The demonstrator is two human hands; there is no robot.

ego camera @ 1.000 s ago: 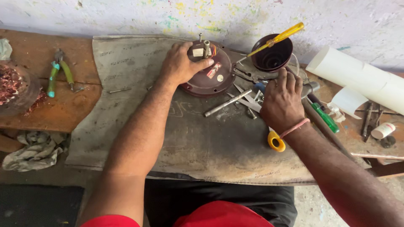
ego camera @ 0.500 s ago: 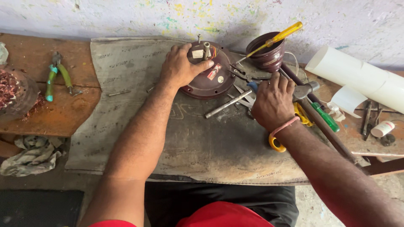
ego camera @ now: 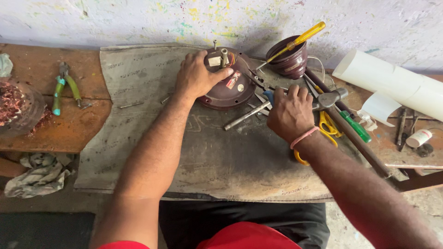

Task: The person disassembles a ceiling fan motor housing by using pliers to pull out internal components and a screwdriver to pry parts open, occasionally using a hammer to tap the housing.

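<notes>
My left hand (ego camera: 198, 76) grips the left side of a round dark-brown motor housing (ego camera: 233, 90) that lies on a grey mat (ego camera: 138, 138), its short metal shaft pointing up. My right hand (ego camera: 290, 110) is to the right of the housing, fingers curled down over a heap of tools. A blue-handled tool (ego camera: 269, 96) sticks out from under its fingers, and the hand seems closed on it. A bare metal rod (ego camera: 244, 116) lies just left of that hand. A hammer (ego camera: 333, 97), yellow-handled scissors (ego camera: 330, 127) and a green screwdriver (ego camera: 357, 129) lie by the wrist.
A brown cup (ego camera: 290, 60) holding a yellow-handled screwdriver (ego camera: 302, 39) stands at the back. A white rolled sheet (ego camera: 392, 80) lies at the right. Green-handled pliers (ego camera: 64, 87), a bowl of copper wire (ego camera: 16, 103) and a rag (ego camera: 39, 173) are at the left.
My right hand has slid left, toward the housing, and its spread fingers have curled down onto the tools. My left hand has stayed on the housing.
</notes>
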